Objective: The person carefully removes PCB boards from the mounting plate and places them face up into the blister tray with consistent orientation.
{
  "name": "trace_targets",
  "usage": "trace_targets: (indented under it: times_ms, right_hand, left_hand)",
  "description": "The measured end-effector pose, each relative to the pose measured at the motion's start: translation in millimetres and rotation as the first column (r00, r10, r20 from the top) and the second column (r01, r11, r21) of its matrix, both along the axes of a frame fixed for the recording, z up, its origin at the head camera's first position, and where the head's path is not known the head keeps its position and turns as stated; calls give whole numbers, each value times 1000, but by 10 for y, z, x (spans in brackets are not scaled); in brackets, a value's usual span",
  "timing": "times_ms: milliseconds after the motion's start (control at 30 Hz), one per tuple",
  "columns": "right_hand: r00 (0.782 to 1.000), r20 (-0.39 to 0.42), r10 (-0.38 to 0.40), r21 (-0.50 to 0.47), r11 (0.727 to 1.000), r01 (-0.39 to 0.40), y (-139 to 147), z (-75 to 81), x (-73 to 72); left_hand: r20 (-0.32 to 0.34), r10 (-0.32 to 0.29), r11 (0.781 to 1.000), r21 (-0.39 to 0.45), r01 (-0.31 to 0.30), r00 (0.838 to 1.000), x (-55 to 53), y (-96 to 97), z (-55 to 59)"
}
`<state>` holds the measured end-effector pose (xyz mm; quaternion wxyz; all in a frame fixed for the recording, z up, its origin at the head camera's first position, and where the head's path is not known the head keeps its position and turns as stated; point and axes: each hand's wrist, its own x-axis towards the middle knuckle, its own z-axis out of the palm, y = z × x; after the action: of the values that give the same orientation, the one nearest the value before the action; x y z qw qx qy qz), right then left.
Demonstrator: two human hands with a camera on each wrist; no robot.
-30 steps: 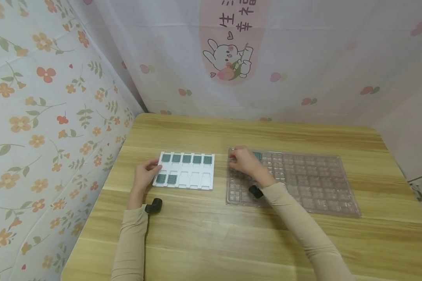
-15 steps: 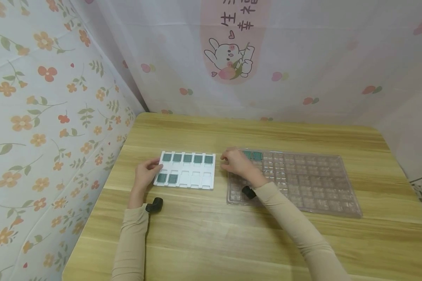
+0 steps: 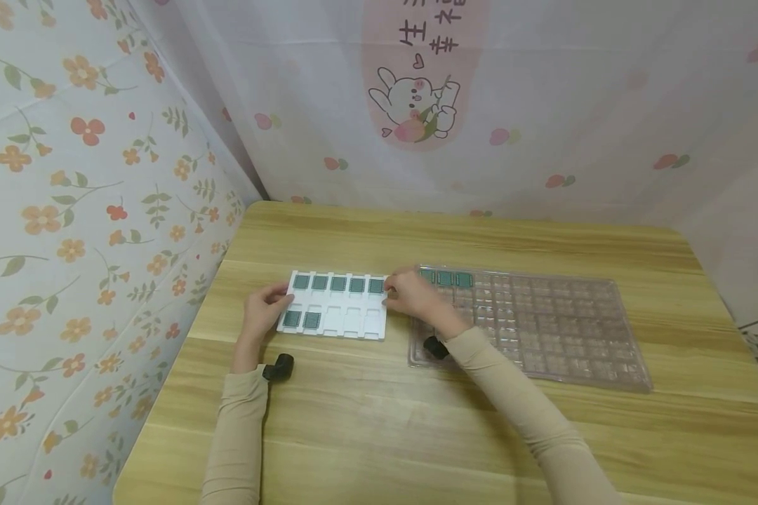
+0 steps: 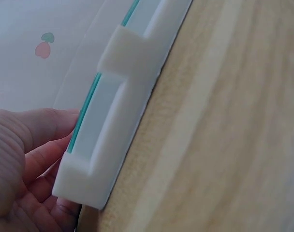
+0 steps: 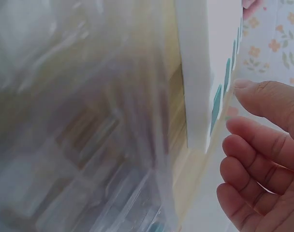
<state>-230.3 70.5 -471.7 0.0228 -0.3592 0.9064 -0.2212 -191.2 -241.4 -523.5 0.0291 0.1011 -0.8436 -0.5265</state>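
Observation:
A white blister tray (image 3: 328, 301) lies on the table, with small green circuit boards (image 3: 337, 284) along its far row and two more at the left of its near row. My left hand (image 3: 262, 312) pinches the tray's left end; in the left wrist view the thumb (image 4: 57, 123) lies beside a green board edge. My right hand (image 3: 412, 294) is beside the tray's right end. The right wrist view shows its fingers (image 5: 253, 150) loosely bent, with nothing between them and the thumb. Behind this hand, a clear plastic tray (image 3: 575, 330) bears three green boards (image 3: 464, 280) in its far left pockets.
Wood-grain table (image 3: 379, 421) under both trays. A printed white cloth (image 3: 530, 105) hangs at the back and a floral cloth (image 3: 101, 231) along the left. Black wrist-camera mounts (image 3: 280, 368) stick out at both wrists.
My right hand has moved left from the clear tray to the white tray's right end, uncovering green boards in the clear tray's far left pockets. The left hand has kept its grip.

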Motion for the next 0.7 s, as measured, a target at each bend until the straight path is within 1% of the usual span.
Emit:
trace_targets:
  times_ms: [133,233,333,467,700]
  right_hand:
    - [1000,-26,12,-2,1000,-13,-62,-10,2]
    - [999,-32,17,8,1000,-17,-117,-25,-3]
    - [1000,2,7,35,999,-7,-179,-19,4]
    - [999,50,17,42,999,-19,-266,-14,26]
    - [997,44,57,29,998,-59,-409,-33,54]
  left_hand:
    - [1,-4,1000,-5,4,1000,-2,-5,-6]
    - [4,-6,1000,-2,6,1000,-3,-9,-9]
    - [0,-3,1000,-2,3,1000,-5,-8,-8]
    - [-4,-1,1000,-3,1,1000,-8,-4,-9]
    - [5,7,1000,-4,-7,1000,-3,2,-3]
